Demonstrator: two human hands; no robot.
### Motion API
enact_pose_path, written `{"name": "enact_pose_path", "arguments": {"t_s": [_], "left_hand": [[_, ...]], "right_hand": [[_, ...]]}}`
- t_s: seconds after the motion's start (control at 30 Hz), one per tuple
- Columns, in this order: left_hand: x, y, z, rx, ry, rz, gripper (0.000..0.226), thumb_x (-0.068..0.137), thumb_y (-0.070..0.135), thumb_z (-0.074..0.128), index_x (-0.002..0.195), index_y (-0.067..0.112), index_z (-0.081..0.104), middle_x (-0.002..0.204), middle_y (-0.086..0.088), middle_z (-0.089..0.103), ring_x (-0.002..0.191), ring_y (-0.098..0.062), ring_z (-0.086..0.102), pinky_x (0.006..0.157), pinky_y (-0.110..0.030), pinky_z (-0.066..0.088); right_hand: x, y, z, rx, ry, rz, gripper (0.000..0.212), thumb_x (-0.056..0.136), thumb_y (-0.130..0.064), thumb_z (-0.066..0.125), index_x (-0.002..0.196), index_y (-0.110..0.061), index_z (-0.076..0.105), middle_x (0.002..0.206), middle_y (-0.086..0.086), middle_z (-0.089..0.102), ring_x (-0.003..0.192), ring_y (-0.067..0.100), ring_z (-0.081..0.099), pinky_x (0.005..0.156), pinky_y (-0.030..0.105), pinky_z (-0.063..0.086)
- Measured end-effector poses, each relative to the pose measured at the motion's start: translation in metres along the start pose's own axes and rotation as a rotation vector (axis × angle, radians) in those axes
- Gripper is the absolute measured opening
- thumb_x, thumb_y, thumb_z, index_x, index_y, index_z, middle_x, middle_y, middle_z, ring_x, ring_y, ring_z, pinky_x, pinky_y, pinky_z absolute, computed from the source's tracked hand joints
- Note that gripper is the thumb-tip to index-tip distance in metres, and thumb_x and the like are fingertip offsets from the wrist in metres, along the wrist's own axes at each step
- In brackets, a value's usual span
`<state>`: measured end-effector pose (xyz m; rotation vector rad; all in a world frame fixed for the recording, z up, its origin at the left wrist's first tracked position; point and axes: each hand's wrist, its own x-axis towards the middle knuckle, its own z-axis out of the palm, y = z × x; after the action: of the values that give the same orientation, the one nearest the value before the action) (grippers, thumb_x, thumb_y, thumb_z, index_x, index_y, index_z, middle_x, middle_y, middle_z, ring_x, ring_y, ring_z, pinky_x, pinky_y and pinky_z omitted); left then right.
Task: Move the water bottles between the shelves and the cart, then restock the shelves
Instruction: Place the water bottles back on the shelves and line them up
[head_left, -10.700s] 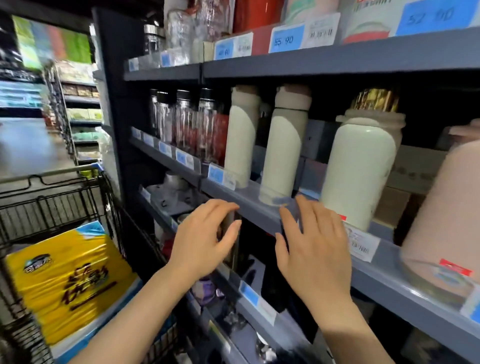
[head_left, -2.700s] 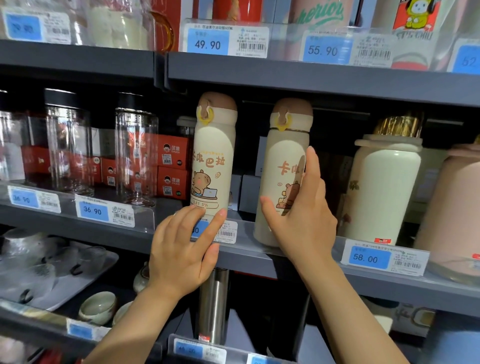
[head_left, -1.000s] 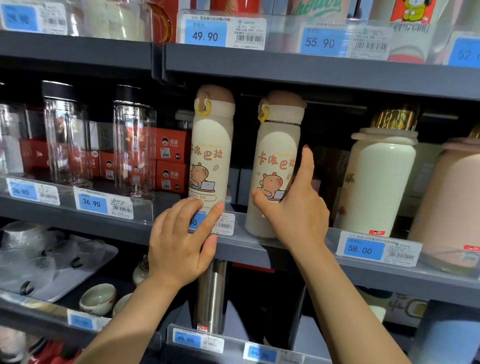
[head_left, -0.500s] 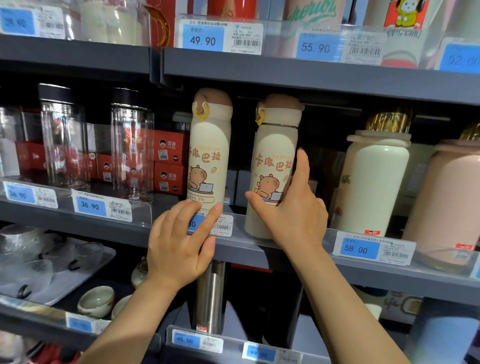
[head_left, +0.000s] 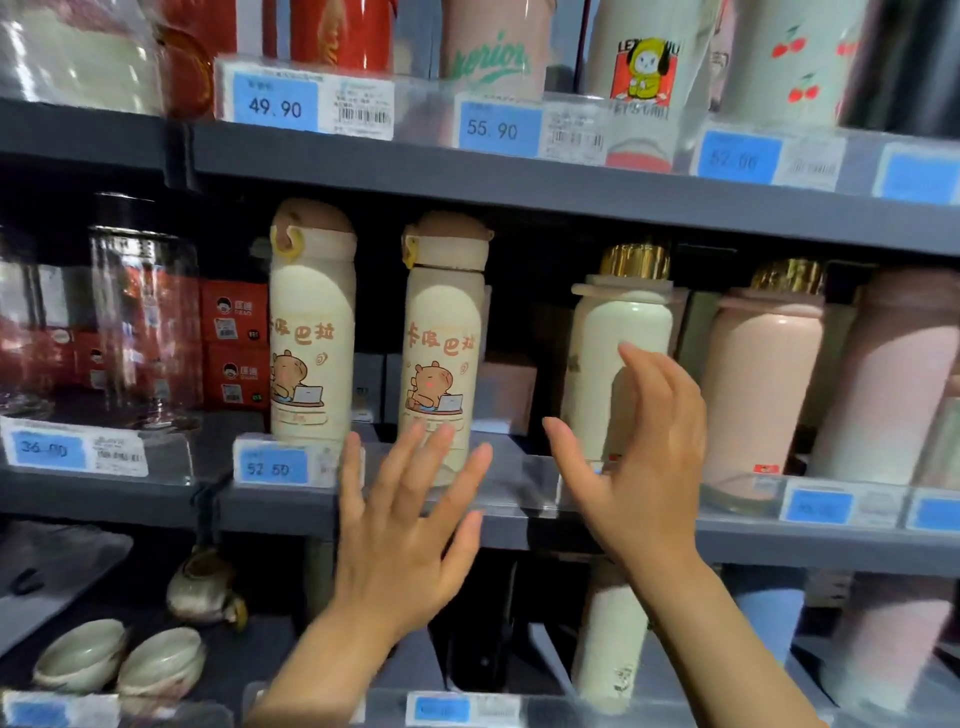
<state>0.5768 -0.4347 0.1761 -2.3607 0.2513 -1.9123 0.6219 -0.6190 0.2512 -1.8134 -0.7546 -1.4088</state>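
Note:
Two cream capybara-print bottles stand upright on the grey middle shelf (head_left: 270, 512): the left bottle (head_left: 311, 332) and the right bottle (head_left: 444, 332). My left hand (head_left: 410, 525) hovers with fingers spread just in front of the right bottle's base, holding nothing. My right hand (head_left: 639, 457) is open in front of a cream gold-capped flask (head_left: 618, 332), fingers relaxed, gripping nothing. Pink flasks (head_left: 763, 379) stand further right.
The upper shelf (head_left: 519, 182) carries red, pink and cartoon-print bottles behind price tags. Clear glass bottles (head_left: 140, 322) and red boxes (head_left: 234, 343) fill the middle shelf's left. Below are ceramic cups (head_left: 156, 660), a small teapot (head_left: 202, 587) and a tall cream bottle (head_left: 610, 639).
My right hand has let go of the right capybara bottle and moved right toward the gold-capped flask. My left hand has shifted right and spread open. The view has moved closer.

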Motion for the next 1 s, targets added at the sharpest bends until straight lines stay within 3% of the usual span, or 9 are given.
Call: {"name": "enact_pose_path", "arguments": {"t_s": [0.07, 0.17, 0.37, 0.57, 0.77, 1.0], "left_hand": [[0.011, 0.028, 0.013, -0.018, -0.036, 0.077, 0.052, 0.095, 0.035, 0.046, 0.144, 0.022, 0.038, 0.150, -0.009, 0.035, 0.140, -0.027, 0.033, 0.118, -0.055, 0.013], [0.012, 0.040, 0.029, 0.063, -0.066, 0.033, 0.051, 0.100, 0.039, 0.036, 0.146, 0.018, 0.040, 0.152, -0.013, 0.042, 0.140, -0.027, 0.036, 0.116, -0.051, 0.019], [0.009, 0.038, 0.038, 0.150, -0.046, 0.081, 0.051, 0.099, 0.041, 0.037, 0.142, 0.015, 0.046, 0.141, -0.013, 0.054, 0.133, -0.029, 0.043, 0.107, -0.055, 0.032], [0.009, 0.036, 0.032, 0.145, -0.080, 0.091, 0.059, 0.099, 0.051, 0.035, 0.145, 0.015, 0.042, 0.144, -0.013, 0.051, 0.135, -0.030, 0.041, 0.109, -0.055, 0.031], [0.002, 0.031, 0.024, 0.125, -0.069, 0.005, 0.064, 0.097, 0.058, 0.037, 0.145, 0.016, 0.042, 0.147, -0.013, 0.046, 0.137, -0.031, 0.039, 0.111, -0.058, 0.028], [-0.004, 0.027, 0.033, 0.171, -0.003, 0.008, 0.063, 0.094, 0.056, 0.041, 0.141, 0.014, 0.047, 0.136, -0.014, 0.058, 0.130, -0.031, 0.046, 0.111, -0.056, 0.028]], "right_hand": [[0.002, 0.015, -0.017, -0.031, -0.003, 0.022, 0.067, 0.081, -0.035, 0.068, 0.137, -0.016, 0.036, 0.131, 0.014, 0.047, 0.121, 0.025, 0.044, 0.101, 0.032, 0.035], [0.004, 0.034, -0.033, -0.031, -0.063, 0.107, 0.075, 0.081, -0.033, 0.069, 0.143, -0.015, 0.031, 0.138, 0.009, 0.043, 0.125, 0.019, 0.042, 0.105, 0.032, 0.037], [0.017, 0.037, -0.027, 0.083, -0.254, 0.317, 0.098, 0.081, -0.039, 0.073, 0.151, -0.035, 0.004, 0.153, -0.008, 0.027, 0.134, 0.007, 0.034, 0.104, 0.036, 0.040], [0.018, 0.029, -0.010, 0.123, -0.262, 0.486, 0.098, 0.070, -0.057, 0.066, 0.140, -0.051, -0.002, 0.135, -0.002, 0.052, 0.110, 0.022, 0.058, 0.091, 0.048, 0.049], [0.013, 0.026, -0.002, -0.042, -0.194, 0.436, 0.104, 0.070, -0.064, 0.068, 0.149, -0.033, 0.008, 0.132, 0.000, 0.053, 0.115, 0.024, 0.054, 0.093, 0.042, 0.043], [0.007, 0.024, 0.011, -0.232, -0.028, 0.397, 0.106, 0.068, -0.064, 0.070, 0.149, -0.014, 0.025, 0.118, 0.007, 0.057, 0.104, 0.028, 0.056, 0.088, 0.040, 0.040]]}}
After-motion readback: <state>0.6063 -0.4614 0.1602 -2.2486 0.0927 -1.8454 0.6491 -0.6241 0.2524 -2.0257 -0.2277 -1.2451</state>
